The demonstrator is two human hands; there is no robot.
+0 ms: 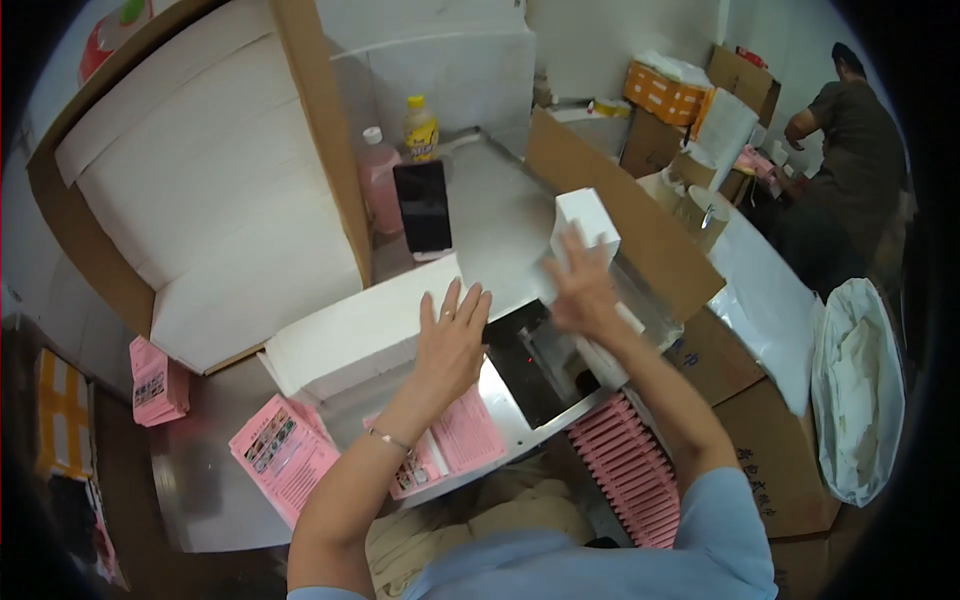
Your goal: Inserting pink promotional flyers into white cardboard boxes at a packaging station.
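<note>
My left hand (452,345) has its fingers stretched out over the right end of a long white block-like box or stack (350,335) on the metal table. It appears to hold nothing. My right hand (585,295) is blurred, with its fingers apart, just in front of a small white box (585,218); whether they touch is unclear. Between the hands, a dark recessed opening (540,375) in the tabletop shows a small red light. Pink printed sheets (470,435) lie below my left wrist. More stand in a pink stack (285,450) to the left.
A big open carton (215,190) with white lining stands at the back left. Behind the table are a phone (423,208), a pink bottle (381,180) and a yellow bottle (421,130). Pink ridged pieces (628,470) sit below the right forearm. Another person (850,150) sits far right.
</note>
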